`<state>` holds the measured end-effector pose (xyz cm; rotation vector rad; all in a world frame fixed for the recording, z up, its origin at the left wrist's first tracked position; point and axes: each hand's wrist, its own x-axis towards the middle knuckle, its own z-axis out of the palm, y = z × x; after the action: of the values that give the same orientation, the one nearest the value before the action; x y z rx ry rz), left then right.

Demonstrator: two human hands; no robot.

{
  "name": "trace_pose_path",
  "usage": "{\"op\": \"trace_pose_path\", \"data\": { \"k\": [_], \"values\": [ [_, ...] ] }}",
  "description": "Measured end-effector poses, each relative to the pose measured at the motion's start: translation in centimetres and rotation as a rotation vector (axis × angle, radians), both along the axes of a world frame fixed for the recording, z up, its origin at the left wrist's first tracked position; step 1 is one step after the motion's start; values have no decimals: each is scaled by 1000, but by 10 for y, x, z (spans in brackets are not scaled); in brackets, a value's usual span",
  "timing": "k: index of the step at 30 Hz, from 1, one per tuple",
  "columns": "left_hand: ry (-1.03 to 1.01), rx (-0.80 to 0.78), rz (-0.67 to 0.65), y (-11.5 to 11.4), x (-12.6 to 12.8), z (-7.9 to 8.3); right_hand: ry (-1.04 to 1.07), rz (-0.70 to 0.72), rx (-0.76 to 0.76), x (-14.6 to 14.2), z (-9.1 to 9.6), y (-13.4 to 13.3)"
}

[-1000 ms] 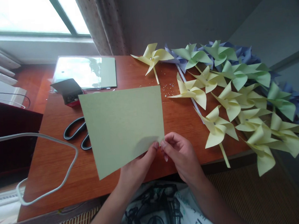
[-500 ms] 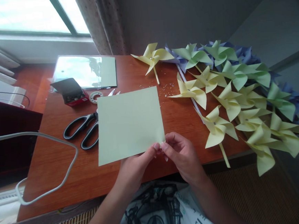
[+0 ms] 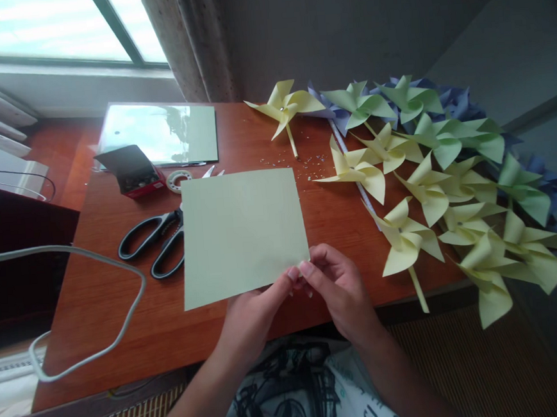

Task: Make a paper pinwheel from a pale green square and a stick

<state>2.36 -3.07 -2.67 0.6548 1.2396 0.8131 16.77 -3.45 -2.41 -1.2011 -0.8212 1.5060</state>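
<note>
A pale yellow-green paper sheet (image 3: 242, 234) is held a little above the wooden table (image 3: 97, 300), roughly flat. My left hand (image 3: 257, 306) and my right hand (image 3: 335, 281) both pinch its near right corner, fingertips almost touching. Black-handled scissors (image 3: 153, 241) lie just left of the sheet, their blades hidden under it.
Several yellow, green and blue paper pinwheels (image 3: 406, 237) cover the table's right side. A small red box (image 3: 134, 175), a tape roll (image 3: 178, 180) and a glossy sheet (image 3: 161, 133) sit at the back left. A white cable (image 3: 110, 273) loops over the left edge.
The sheet, first tilted up towards me and looking larger, has swung down to lie nearly flat, uncovering the scissors and tape roll. Both hands kept their pinch on the corner.
</note>
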Motion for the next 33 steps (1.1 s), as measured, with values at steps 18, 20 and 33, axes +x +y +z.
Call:
{"op": "trace_pose_path", "data": {
  "k": [18,20,33],
  "values": [
    [321,270,-50,14,-1,16,-40,18,-2,4,4,6],
    [242,187,-44,14,-2,13,-42,54,-5,6,6,6],
    [259,135,-117,18,-4,22,-103,9,7,5,2,3]
  ]
}}
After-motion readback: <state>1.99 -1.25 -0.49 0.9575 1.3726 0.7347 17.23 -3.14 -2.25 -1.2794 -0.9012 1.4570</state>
